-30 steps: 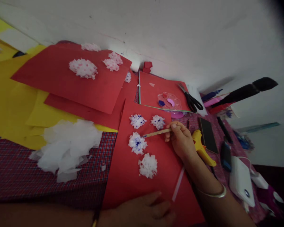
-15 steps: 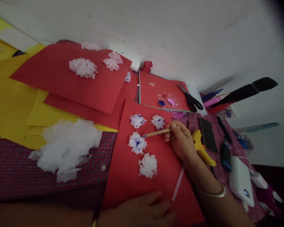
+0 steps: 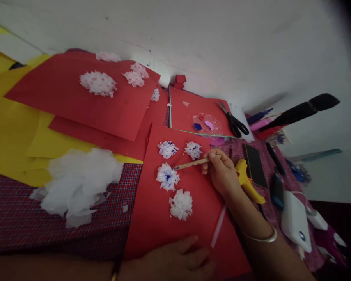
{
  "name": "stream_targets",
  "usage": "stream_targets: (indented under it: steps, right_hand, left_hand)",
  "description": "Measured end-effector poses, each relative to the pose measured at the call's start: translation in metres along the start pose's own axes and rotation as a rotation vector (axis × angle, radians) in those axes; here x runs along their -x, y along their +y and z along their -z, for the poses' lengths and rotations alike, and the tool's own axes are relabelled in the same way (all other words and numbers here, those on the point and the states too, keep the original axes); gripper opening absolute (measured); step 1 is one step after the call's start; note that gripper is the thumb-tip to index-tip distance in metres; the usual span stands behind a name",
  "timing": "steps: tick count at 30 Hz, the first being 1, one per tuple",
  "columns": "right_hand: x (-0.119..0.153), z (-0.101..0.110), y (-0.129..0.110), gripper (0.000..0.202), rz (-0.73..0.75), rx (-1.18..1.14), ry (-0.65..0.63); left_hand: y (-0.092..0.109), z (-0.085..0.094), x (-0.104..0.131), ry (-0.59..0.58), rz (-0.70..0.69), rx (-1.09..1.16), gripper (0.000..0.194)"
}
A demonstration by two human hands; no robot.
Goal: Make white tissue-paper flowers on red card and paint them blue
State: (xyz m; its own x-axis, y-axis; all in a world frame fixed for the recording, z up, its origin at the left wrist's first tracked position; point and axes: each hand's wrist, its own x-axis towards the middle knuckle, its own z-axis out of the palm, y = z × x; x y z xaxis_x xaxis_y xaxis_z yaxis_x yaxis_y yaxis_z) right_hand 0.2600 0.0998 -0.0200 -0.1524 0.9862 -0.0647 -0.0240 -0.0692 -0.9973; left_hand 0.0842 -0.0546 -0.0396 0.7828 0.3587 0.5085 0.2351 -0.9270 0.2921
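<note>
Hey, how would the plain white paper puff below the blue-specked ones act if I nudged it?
The white puff is probably light, since its layers look thin. Its ruffled edges would likely crush easily. Spread out on the red sheet, it seems unlikely to roll; whether it's glued doesn't show.

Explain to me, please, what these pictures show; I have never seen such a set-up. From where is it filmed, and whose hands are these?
There is no machine here. One camera, worn on a person's head, takes every picture, looking forward and down at that person's bare hands. The right hand holds a thin stick, its tip at or very near a blue-marked white paper tuft. The left hand holds nothing visible and lies over the red sheet. A plain white tuft sits lower on that sheet. Around it are a pile of white paper pieces, a clear paint palette, black-handled scissors and a yellow tool.
</note>
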Motion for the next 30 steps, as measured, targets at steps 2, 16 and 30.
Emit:
stream_targets:
  steps: [2, 16, 30]
  right_hand:
    - [-0.0001, -0.0001, -0.0001, 0.019, -0.001, -0.001, 0.000]
    - [-0.0008, 0.0013, 0.0011, 0.016, 0.002, 0.034, -0.011]
    - [-0.0007, -0.0006, -0.0006, 0.015, -0.009, 0.032, -0.006]
  left_hand:
    - [0.0006, -0.0015, 0.0010, -0.001, 0.000, 0.001, 0.040]
    - [0.0004, -0.0019, 0.0016, 0.009, -0.012, 0.001, 0.033]
    - [0.0002, -0.0029, 0.0007, 0.005, -0.012, 0.022, 0.037]
